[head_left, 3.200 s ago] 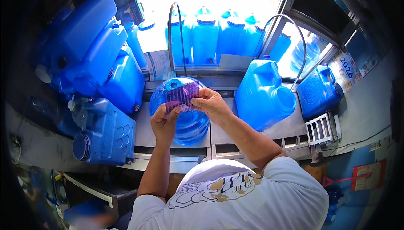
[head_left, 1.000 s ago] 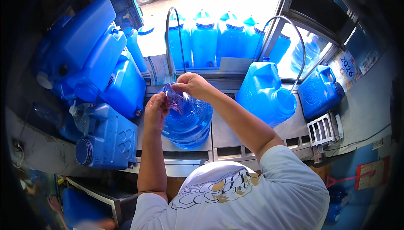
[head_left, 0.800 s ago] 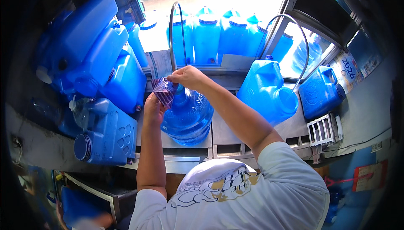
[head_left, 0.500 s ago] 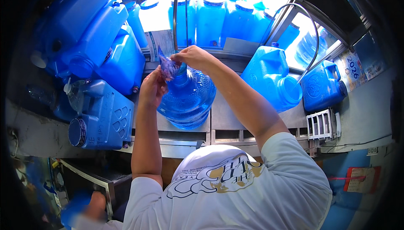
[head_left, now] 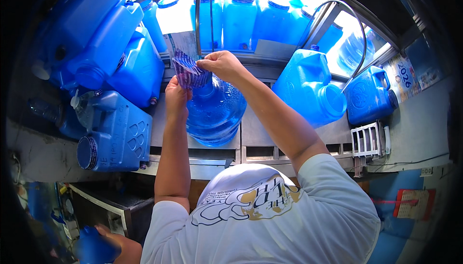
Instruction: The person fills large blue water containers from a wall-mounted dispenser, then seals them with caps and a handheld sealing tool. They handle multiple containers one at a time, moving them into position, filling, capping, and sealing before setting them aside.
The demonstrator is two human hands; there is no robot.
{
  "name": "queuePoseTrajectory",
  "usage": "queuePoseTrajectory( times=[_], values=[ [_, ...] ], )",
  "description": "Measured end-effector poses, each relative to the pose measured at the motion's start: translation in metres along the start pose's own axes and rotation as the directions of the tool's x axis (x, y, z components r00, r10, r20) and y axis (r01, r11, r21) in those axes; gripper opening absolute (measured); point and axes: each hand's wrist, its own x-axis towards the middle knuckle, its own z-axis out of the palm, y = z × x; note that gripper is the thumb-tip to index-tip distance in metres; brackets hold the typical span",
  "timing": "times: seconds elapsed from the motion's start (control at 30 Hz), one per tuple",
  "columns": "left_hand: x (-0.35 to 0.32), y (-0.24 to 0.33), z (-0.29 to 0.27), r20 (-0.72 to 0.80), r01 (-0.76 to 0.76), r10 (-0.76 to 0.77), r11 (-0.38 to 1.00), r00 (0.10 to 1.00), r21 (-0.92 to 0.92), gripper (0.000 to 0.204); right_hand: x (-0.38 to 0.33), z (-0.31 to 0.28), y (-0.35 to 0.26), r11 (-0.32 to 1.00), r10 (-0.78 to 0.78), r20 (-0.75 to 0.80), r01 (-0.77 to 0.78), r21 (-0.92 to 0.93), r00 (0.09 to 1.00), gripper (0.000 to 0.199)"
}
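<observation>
A clear blue round water jug (head_left: 217,114) stands upright in front of me on the metal counter, with droplets on its shoulder. At its neck, a purple-and-white printed plastic seal (head_left: 191,75) is stretched between my hands. My left hand (head_left: 177,91) pinches the seal's lower left edge. With closed fingertips, my right hand (head_left: 223,65) grips its right edge from above. The seal hides the jug's mouth, so I cannot tell whether it is around the neck or only in front of it.
Stacked blue jugs (head_left: 137,68) crowd the left. An open-mouthed blue container (head_left: 304,90) and a smaller one (head_left: 369,95) stand right. A curved hose (head_left: 364,37) arches there. Behind are several upright containers (head_left: 239,20). At lower left, another person's hand (head_left: 123,247) holds something blue.
The seal has spread from a crumpled shape into a flatter, wider piece. My left hand has shifted slightly down. The other person's hand and blue thing have moved at lower left.
</observation>
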Motion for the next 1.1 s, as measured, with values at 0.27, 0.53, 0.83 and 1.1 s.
queuePoseTrajectory(
  times=[0.27, 0.53, 0.83, 1.1],
  values=[
    [-0.007, -0.005, 0.012, -0.103, -0.338, 0.345, 0.938, 0.933, 0.074, 0.032, 0.006, 0.0, -0.003, 0.981, 0.012, -0.07, -0.026, -0.193, 0.997, 0.038],
    [-0.021, 0.009, 0.024, 0.075, -0.36, 0.363, 0.838, 0.929, 0.41, 0.042, -0.017, 0.007, 0.03, 0.959, -0.227, -0.105, 0.241, 0.151, 0.968, 0.028],
    [-0.016, 0.008, 0.011, 0.272, -0.549, 0.51, 0.537, 0.816, 0.641, 0.061, -0.077, 0.012, 0.058, 0.887, -0.424, -0.142, 0.378, -0.265, 0.895, 0.04],
    [-0.005, 0.0, 0.016, 0.335, -0.45, 0.331, 0.802, 0.882, 0.393, 0.083, -0.065, 0.003, 0.056, 0.833, -0.518, -0.15, 0.458, -0.31, 0.842, 0.044]
  ],
)
